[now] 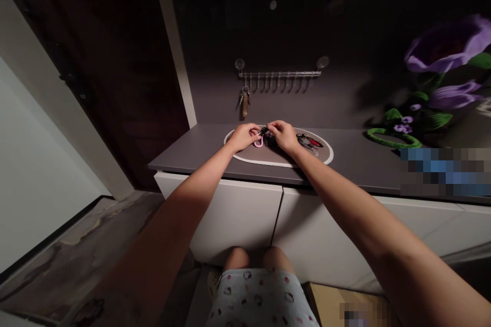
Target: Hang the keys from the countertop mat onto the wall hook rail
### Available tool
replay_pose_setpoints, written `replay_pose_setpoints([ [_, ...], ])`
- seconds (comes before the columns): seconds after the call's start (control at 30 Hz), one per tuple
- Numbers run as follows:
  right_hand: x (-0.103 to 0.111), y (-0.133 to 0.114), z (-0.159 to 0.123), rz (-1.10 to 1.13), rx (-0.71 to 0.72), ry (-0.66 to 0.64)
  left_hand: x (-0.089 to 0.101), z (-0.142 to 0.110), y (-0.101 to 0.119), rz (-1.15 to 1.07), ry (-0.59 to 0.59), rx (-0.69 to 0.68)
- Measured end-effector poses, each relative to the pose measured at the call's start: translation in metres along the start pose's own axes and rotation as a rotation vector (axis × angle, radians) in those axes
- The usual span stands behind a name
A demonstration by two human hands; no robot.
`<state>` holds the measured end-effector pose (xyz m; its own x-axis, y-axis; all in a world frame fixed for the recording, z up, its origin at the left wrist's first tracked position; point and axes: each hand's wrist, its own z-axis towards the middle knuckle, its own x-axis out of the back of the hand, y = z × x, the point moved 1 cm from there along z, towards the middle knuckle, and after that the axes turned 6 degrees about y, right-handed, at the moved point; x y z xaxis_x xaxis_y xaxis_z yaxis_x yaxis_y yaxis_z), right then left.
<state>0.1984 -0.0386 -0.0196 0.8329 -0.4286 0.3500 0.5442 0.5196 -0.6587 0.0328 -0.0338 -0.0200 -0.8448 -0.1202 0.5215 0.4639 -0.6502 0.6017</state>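
I hold a small dark object [264,132], details unclear, over the white-rimmed brown oval mat [264,155]; a pink curved loop [262,141] shows just below it.

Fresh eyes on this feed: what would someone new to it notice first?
The big purple flower at the far right would likely jump out first, bright against the dark wall. Next come the left hand and right hand, meeting at a small dark item over the oval mat. Above them, keys with a brown fob hang near the left end of the clear hook rail.
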Motion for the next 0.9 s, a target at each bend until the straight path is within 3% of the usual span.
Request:
replay_pose_setpoints([
  [0.2,-0.004,0.007,0.005,0.241,-0.091,0.022,0.000,-0.001,0.002,0.016,0.039,-0.036],
  [0.47,-0.003,0.004,0.014,0.377,-0.150,0.046,0.001,0.004,-0.004,0.248,0.178,-0.045],
  [0.67,-0.003,-0.004,0.039,0.372,-0.124,0.069,-0.001,0.007,-0.015,0.266,0.168,-0.012],
  [0.9,-0.016,-0.018,0.080,0.361,-0.111,0.081,-0.003,0.011,-0.017,0.122,0.182,0.066],
])
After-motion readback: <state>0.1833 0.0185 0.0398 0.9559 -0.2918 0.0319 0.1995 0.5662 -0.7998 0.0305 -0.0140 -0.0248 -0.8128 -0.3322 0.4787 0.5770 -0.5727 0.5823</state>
